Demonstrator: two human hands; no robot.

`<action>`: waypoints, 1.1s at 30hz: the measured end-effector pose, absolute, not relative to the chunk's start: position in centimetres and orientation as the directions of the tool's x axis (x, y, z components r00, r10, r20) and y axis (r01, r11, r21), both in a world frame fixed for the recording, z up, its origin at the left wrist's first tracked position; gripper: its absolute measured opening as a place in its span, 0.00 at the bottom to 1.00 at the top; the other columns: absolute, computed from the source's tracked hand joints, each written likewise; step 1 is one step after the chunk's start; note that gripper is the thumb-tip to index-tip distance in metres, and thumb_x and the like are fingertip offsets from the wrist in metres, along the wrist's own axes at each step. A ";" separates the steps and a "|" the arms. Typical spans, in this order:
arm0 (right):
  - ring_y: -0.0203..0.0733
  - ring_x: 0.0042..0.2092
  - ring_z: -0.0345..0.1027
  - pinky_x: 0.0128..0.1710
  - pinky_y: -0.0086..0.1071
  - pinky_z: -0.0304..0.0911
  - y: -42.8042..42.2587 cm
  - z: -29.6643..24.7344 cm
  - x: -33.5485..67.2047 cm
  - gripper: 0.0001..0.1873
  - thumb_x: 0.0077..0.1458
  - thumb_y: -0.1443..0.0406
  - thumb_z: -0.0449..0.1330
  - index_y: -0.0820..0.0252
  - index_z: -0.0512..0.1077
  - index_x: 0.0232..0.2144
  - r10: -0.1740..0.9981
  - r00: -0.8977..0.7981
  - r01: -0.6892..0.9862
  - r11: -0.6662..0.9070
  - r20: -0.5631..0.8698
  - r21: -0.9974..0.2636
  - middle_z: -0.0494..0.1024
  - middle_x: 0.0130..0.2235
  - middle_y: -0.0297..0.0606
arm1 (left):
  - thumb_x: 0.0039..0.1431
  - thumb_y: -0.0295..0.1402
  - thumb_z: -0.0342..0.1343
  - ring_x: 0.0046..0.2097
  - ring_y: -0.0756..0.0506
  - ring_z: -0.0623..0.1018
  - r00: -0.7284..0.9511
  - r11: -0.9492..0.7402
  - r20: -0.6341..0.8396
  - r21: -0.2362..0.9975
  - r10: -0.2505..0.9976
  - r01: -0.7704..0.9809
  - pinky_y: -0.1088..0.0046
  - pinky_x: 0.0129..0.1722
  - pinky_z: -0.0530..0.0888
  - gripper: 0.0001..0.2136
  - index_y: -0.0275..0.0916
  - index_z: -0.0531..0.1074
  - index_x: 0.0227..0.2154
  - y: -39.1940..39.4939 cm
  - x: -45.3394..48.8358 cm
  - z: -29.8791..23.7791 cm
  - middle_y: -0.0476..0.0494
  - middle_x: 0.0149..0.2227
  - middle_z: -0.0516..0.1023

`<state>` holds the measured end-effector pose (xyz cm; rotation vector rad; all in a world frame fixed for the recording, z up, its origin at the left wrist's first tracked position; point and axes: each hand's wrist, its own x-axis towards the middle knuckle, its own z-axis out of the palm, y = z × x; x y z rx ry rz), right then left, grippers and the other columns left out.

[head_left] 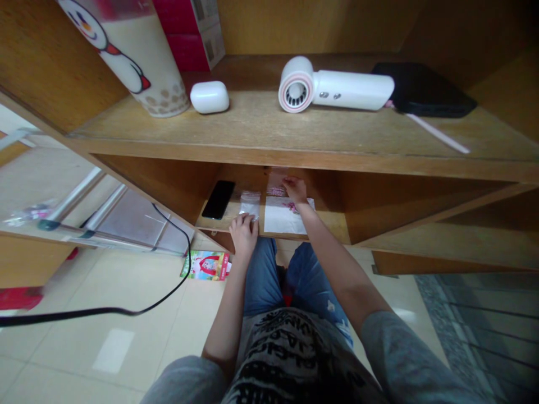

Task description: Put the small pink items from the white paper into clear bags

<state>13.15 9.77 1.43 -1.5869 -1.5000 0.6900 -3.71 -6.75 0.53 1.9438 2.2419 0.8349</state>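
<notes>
left hand [244, 233] down on a clear bag [250, 205], grip unclear; right hand [295, 189], at one o'clock, narrowly pinches a pink packet [277, 185].

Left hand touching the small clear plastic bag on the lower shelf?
Touching. The head view shows the left hand resting on the lower end of the small clear plastic bag, no gap between them.

My left hand [243, 234] rests on the near edge of a clear bag [250, 206] on the lower shelf [219, 222], with a phone [218, 199] just left of the bag. My right hand [296, 189] touches a pink-printed bag [276, 185] beyond a white sheet [284, 216], both right of the clear bag.
</notes>
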 end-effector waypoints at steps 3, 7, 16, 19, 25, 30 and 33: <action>0.40 0.39 0.73 0.37 0.29 0.64 9.3 2.3 12.9 0.11 0.52 0.63 0.55 0.59 0.76 0.31 0.984 0.137 0.618 0.009 0.118 -0.786 0.80 0.36 0.40 | 0.59 0.38 0.49 0.47 0.40 0.68 -0.213 0.065 0.297 0.440 0.931 0.896 0.62 0.44 0.64 0.12 0.42 0.73 0.41 -6.7 -3.8 0.5 0.43 0.47 0.73; 0.40 0.40 0.73 0.38 0.28 0.64 8.6 3.2 12.8 0.12 0.53 0.63 0.54 0.58 0.76 0.33 0.990 0.109 0.660 -0.007 0.087 -0.751 0.80 0.37 0.39 | 0.59 0.37 0.48 0.47 0.39 0.68 -0.216 0.061 0.302 0.450 0.929 0.891 0.62 0.43 0.64 0.12 0.42 0.73 0.41 -6.7 -3.7 0.4 0.42 0.47 0.73; 0.41 0.40 0.73 0.38 0.29 0.64 8.9 2.5 13.3 0.12 0.53 0.62 0.54 0.58 0.77 0.33 0.988 0.112 0.700 -0.006 0.102 -0.714 0.80 0.38 0.40 | 0.59 0.37 0.48 0.47 0.40 0.68 -0.227 0.067 0.308 0.452 0.924 0.889 0.62 0.43 0.64 0.12 0.42 0.74 0.40 -6.6 -3.7 0.4 0.42 0.47 0.73; 0.42 0.41 0.73 0.38 0.29 0.64 8.9 2.6 13.4 0.12 0.53 0.61 0.54 0.57 0.77 0.34 0.990 0.122 0.712 -0.034 0.076 -0.701 0.80 0.38 0.40 | 0.59 0.37 0.48 0.47 0.40 0.68 -0.229 0.068 0.310 0.455 0.923 0.888 0.62 0.43 0.64 0.12 0.42 0.74 0.40 -6.6 -3.6 0.4 0.42 0.46 0.73; 0.41 0.42 0.73 0.40 0.29 0.64 8.6 3.2 13.2 0.13 0.54 0.61 0.53 0.57 0.77 0.35 0.990 0.126 0.726 -0.047 0.066 -0.686 0.79 0.39 0.40 | 0.59 0.37 0.48 0.47 0.40 0.68 -0.232 0.073 0.317 0.444 0.920 0.893 0.63 0.43 0.65 0.11 0.42 0.74 0.39 -6.6 -3.6 0.4 0.42 0.46 0.73; 0.41 0.43 0.73 0.40 0.28 0.63 8.4 4.0 13.0 0.13 0.54 0.62 0.53 0.57 0.77 0.36 0.991 0.127 0.746 -0.061 0.052 -0.663 0.79 0.40 0.40 | 0.59 0.37 0.48 0.47 0.41 0.68 -0.238 0.082 0.312 0.441 0.920 0.894 0.63 0.43 0.64 0.11 0.42 0.74 0.39 -6.6 -3.6 0.4 0.42 0.46 0.73; 0.42 0.43 0.73 0.40 0.29 0.64 8.1 4.3 12.9 0.14 0.54 0.61 0.53 0.56 0.77 0.37 0.989 0.149 0.763 -0.101 0.022 -0.639 0.79 0.40 0.42 | 0.59 0.37 0.48 0.47 0.40 0.68 -0.238 0.087 0.302 0.440 0.923 0.894 0.63 0.43 0.64 0.11 0.42 0.74 0.39 -6.6 -3.6 0.4 0.41 0.46 0.73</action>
